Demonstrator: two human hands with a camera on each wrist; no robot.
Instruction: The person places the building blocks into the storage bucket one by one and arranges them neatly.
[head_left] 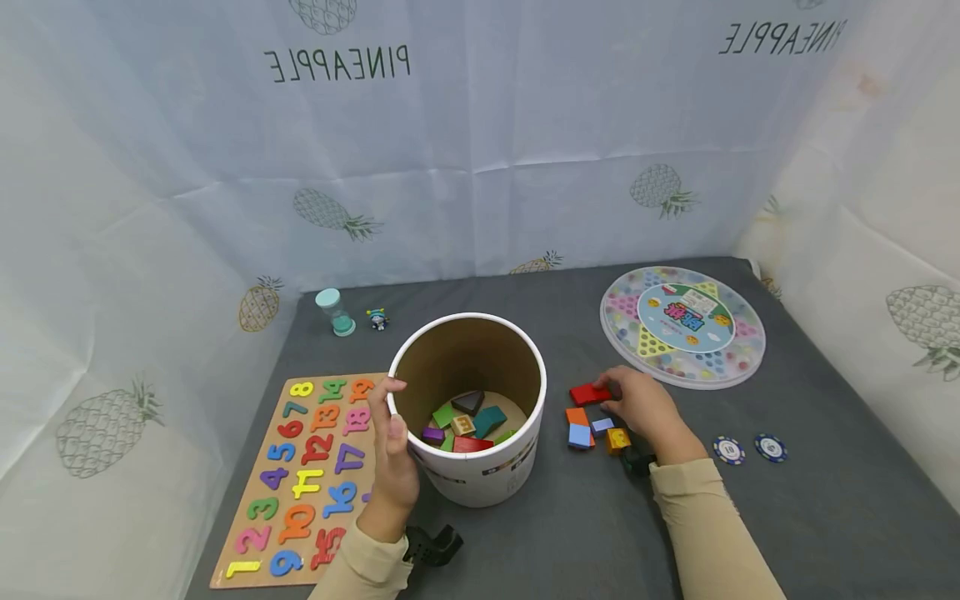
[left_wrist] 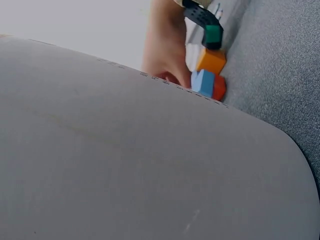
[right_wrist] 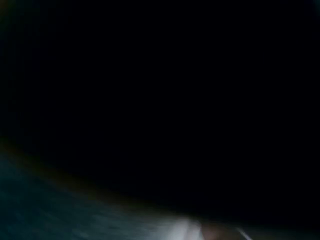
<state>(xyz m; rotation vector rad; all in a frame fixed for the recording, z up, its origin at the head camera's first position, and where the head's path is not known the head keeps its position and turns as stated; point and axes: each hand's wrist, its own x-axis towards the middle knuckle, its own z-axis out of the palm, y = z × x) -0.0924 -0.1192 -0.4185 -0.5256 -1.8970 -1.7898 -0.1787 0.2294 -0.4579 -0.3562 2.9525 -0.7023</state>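
Your left grip (head_left: 393, 467) curls round the rim of the white bucket (head_left: 468, 483), probably to steady it, while your right grip (head_left: 647, 408) pinches one end of the red block (head_left: 587, 394), low over the tabletop (head_left: 555, 533)

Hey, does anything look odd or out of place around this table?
Yes: the PINEAPPLE lettering on the back cloth reads backwards, perhaps hung wrong side out. The right wrist view is nearly all black.

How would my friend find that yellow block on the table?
Find the big white tub. Right of it, by the right hand, lie some loose blocks. The yellow block is the only one that colour; its neighbours are red, orange and blue.
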